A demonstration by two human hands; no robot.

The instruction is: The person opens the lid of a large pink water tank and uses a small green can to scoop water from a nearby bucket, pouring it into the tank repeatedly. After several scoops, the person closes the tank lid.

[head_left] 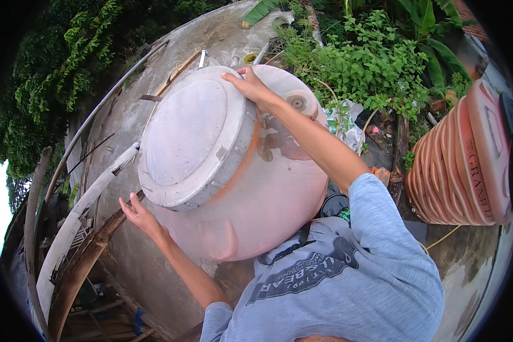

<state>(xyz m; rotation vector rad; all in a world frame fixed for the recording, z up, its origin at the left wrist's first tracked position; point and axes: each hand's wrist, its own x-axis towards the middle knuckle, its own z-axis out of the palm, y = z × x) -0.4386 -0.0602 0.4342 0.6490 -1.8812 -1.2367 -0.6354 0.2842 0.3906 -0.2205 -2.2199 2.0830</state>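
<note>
A round grey-white lid (pixel 191 139) with a thick ribbed rim covers the top opening of a large pale pink water tank (pixel 268 196). An orange band shows under the lid's right side. My right hand (pixel 249 88) grips the lid's far right edge, fingertips over its top and the palm against the rim. Just off the lid's near left edge is my left hand (pixel 142 218), its fingers apart and nothing in them; whether a fingertip touches the rim I cannot tell. A small round capped fitting (pixel 296 102) sits on the tank's far right, beside wet patches.
A ribbed terracotta-coloured tank (pixel 456 162) stands at the right. Along the left run a curved white pipe (pixel 91 196) and a weathered wooden plank (pixel 88 259). Leafy plants (pixel 370 62) grow behind the tank. A black bucket (pixel 334 206) stands close by my body.
</note>
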